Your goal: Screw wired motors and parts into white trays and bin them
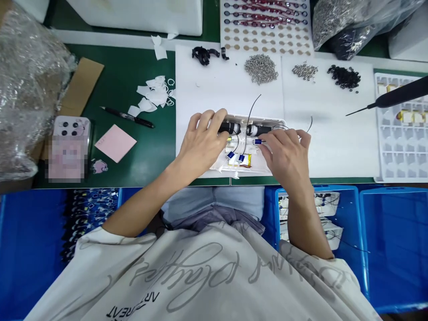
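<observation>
A white plastic housing [267, 121] lies on a white sheet near the table's front edge. Inside it are black cylindrical parts [259, 130], thin black wires [249, 117], small blue components [231, 154] and a flat yellow battery [245, 161]. My left hand [202, 145] rests on the housing's left end, fingers curled over a black cylinder. My right hand [287, 156] is at the right end, its fingertips pinching a small blue part [257, 141].
Piles of silver screws [261, 68], smaller metal parts [305, 71] and black rings [344, 76] lie behind. A black pointed tool [394, 97] hangs at right above a white compartment tray [401, 138]. Phone [68, 149], pen [127, 117], pink note [115, 142] at left. Blue bins [391, 240] below.
</observation>
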`<state>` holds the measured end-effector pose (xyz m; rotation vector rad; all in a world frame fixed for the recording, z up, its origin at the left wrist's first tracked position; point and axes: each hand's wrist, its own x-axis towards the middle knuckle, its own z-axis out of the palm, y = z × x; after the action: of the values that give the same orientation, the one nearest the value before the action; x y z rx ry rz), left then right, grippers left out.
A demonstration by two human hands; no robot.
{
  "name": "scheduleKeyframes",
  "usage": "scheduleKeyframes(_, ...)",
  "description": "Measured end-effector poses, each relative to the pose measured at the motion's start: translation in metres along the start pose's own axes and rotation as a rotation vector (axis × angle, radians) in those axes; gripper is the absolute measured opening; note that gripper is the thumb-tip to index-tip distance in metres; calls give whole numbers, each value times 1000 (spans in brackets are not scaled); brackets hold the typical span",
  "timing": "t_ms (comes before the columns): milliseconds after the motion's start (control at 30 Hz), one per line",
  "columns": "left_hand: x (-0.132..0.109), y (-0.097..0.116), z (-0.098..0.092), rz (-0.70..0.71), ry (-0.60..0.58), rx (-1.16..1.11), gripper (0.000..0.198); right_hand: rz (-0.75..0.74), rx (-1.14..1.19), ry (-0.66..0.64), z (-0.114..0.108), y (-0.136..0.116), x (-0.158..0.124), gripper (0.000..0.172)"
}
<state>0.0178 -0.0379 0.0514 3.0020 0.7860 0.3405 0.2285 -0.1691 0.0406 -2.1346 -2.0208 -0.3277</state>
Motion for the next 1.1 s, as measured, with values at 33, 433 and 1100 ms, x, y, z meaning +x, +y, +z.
scheduleKeyframes(33, 0, -1, 1, 4, 3, -10, 26, -3, 18, -4, 2, 4, 0, 17)
scheduleKeyframes(433, 4, 0, 3, 79, 44, 61, 31, -151, -93, 42, 9, 14, 0, 19)
scheduleKeyframes(1100, 1, -24, -5, -633, -183, -505, 62, 876, 75, 29, 55, 214, 85, 39)
